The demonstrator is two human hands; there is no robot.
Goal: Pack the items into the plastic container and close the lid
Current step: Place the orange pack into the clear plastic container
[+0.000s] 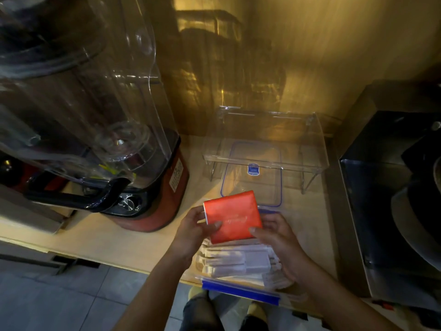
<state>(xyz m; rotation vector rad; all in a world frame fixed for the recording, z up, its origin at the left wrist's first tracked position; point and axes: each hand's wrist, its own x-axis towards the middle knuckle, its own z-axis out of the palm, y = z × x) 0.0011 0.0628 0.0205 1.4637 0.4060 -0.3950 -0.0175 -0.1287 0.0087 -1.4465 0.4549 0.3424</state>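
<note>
An orange packet (232,217) is held by both hands over the open plastic container (241,289).

The packet is gripped at its left edge by the left hand (195,229) and at its lower right by the right hand (278,237), fingers closed on it. White wrapped items (235,261) are already lying in the container at the bench (100,235) edge; the blue-rimmed lid (253,185) is lying just behind.

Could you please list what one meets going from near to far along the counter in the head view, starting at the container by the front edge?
Plastic container holding white packets → orange packet held in both hands → blue-rimmed lid → clear stand.
</note>
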